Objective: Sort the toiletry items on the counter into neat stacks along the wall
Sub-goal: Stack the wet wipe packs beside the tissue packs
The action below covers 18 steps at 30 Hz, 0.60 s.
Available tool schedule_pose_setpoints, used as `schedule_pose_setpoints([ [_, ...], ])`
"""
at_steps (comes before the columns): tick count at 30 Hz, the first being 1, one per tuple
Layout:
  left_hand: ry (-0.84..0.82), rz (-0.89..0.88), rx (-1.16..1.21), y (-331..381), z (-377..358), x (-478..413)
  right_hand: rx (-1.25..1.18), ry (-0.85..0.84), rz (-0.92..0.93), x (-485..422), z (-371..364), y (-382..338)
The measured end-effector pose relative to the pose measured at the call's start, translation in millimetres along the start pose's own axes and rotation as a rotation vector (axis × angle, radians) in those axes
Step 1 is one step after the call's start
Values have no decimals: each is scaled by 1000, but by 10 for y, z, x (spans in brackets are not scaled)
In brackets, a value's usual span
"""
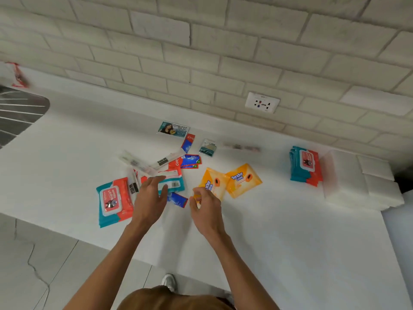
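— Where, the toiletries?
— Scattered mid-counter [245, 231]: wipes [115, 201] at left, Colgate sachets [190, 161] and clear toothbrush packs [143, 163] crossing in the pile, two orange Tender Love packs [242, 180], a Cream Silk sachet [173, 129] nearer the wall [201, 52]. Stacked wipes [305, 165] far right beside white blocks [362, 182].
— Hands?
— Left hand [150, 198] spread open, flat over a teal pack [176, 183], hiding most of it. Right hand [206, 208] curled, pinching something orange; whether a third pack or the nearer one's edge, cannot tell.
— Hard to read?
— Blurred strip [242, 147] by the wall. Small green sachet [207, 147], label illegible. Red-edged thing [15, 74] cut off at left.
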<state>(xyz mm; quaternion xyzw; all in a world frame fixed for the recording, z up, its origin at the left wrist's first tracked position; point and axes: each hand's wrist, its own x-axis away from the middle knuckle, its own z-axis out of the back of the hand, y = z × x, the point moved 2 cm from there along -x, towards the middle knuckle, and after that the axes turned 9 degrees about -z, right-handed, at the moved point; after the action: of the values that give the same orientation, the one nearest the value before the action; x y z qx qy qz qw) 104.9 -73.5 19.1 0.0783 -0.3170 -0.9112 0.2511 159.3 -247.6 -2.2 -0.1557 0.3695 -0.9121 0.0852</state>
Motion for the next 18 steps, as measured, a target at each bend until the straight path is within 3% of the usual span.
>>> schedule_pose_setpoints([
  [11, 297, 225, 136, -1301, 636, 497, -50, -186, 15, 373, -1307, -981],
  [18, 297, 485, 348, -1785, 630, 538, 29, -229, -30, 318, -1849, -1220],
])
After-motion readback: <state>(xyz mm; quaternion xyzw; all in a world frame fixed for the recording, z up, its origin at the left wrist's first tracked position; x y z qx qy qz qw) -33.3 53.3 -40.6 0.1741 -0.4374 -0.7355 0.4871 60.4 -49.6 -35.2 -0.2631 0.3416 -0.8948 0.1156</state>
